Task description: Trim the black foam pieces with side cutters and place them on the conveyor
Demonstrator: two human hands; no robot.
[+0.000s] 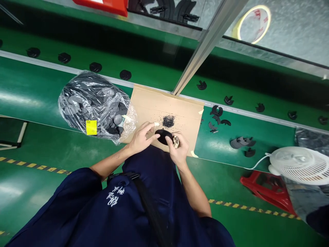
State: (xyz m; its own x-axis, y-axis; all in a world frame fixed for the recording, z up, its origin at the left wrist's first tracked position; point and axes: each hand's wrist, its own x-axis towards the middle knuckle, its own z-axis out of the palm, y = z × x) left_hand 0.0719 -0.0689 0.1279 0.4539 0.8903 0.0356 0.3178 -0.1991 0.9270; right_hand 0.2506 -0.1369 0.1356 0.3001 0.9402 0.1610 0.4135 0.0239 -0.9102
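A thin black plastic disc (162, 137) is held low over the near part of a cardboard sheet (149, 97). My right hand (180, 149) grips its right side, thumb on top and the other fingers curled, with pale coverings on some fingertips. At the disc's left edge, my left hand (142, 138) pinches it with the thumb; its index finger, wearing a pale fingertip cover, reaches past the rim. Just beyond the disc lies a heap of small black bits (168, 120), scattered over the cardboard. Parts of the disc are hidden by my fingers.
A clear plastic bag (79, 80) of black discs stands left. Loose black parts (216, 110) and stacked pieces (241, 142) lie right, near a white fan (295, 161). Spaced black parts (125, 74) line the green strip behind. A metal post (195, 56) rises beyond the cardboard.
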